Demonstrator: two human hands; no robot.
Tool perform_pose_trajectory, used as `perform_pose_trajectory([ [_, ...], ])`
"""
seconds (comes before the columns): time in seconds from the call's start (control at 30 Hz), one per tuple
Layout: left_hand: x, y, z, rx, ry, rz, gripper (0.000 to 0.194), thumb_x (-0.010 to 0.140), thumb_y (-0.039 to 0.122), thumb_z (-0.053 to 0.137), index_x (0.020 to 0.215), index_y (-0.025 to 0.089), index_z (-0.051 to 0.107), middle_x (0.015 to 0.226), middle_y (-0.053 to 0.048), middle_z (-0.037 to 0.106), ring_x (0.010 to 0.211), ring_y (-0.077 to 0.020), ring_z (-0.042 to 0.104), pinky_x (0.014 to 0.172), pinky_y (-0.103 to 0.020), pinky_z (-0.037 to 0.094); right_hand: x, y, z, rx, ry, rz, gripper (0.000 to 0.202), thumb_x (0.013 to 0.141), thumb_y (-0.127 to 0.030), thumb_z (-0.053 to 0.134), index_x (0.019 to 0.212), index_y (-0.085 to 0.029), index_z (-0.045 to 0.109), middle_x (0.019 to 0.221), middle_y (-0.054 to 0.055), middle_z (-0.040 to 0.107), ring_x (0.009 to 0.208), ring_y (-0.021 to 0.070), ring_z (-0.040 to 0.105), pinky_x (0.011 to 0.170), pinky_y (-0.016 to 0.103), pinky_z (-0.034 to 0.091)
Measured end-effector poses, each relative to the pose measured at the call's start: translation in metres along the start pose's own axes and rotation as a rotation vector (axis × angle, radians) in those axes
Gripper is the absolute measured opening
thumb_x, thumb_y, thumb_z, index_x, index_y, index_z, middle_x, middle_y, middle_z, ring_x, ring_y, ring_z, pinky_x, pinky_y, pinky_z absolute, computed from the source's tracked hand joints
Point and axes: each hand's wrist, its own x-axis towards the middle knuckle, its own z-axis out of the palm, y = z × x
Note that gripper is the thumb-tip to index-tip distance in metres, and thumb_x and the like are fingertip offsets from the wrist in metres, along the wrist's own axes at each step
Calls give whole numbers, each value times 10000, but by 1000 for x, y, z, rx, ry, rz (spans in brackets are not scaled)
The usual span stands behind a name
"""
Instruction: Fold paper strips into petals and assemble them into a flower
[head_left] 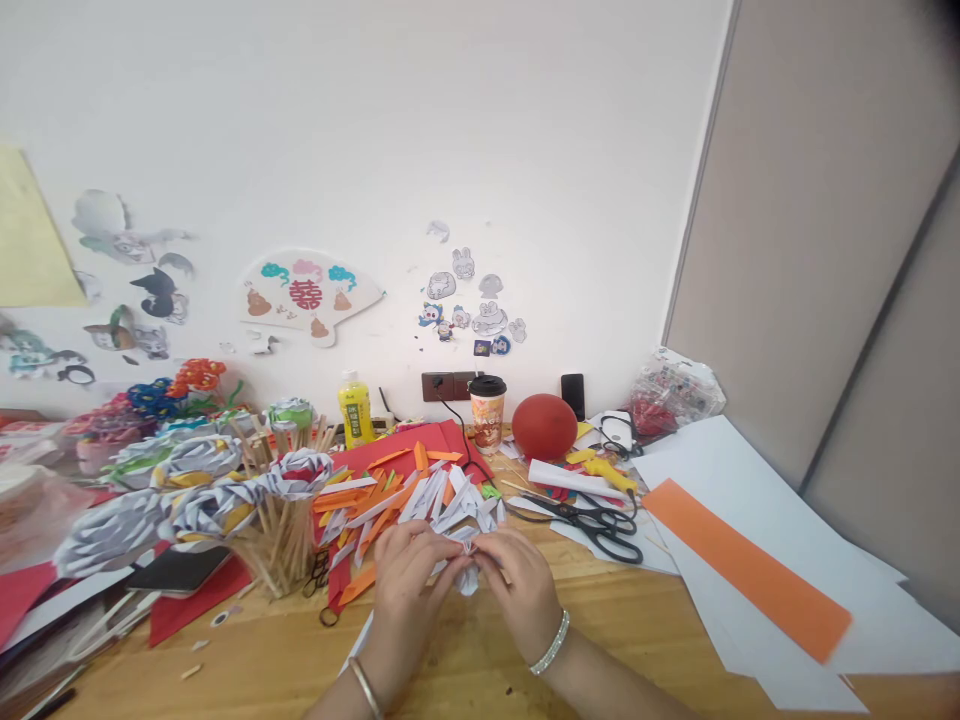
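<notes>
Near the middle of the wooden table, a small folded white paper piece is pinched between both hands. My left hand grips its left side with thumb and fingertips, a gold bangle on the wrist. On its right side, my right hand holds it the same way, with a sparkling bracelet on that wrist. The fingertips nearly touch and hide part of the paper. Just behind lies a pile of folded white paper strips, beside folded orange strips.
Paper flowers on sticks crowd the left. Black scissors, a yellow glue gun, a red balloon and a cup stand or lie behind. White sheets with an orange strip lie right.
</notes>
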Motion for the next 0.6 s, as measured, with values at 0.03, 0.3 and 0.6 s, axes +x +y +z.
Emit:
perform_pose_trajectory([
  [0.03,1,0,0,4,-20,-9,69,821,251,600,768,213,623,673,4,668,732,-186,556,736,-324,347,0,0,0,5,-7,1,194,926,-247,415,907,-210,604,833,35,693,781,158,638,810,313,494],
  [0.3,1,0,-2,20,-55,-32,80,821,278,597,776,214,615,661,7,644,722,-187,528,722,-320,330,0,2,-2,33,-40,3,182,920,-233,420,925,-220,601,862,37,690,802,163,630,833,333,476],
  [0.6,2,-8,2,-275,-272,-300,252,789,397,593,656,196,521,692,-13,559,711,-186,498,646,-278,385,8,8,-8,100,-174,125,67,800,-158,558,766,-191,605,756,33,649,758,174,589,709,299,467],
])
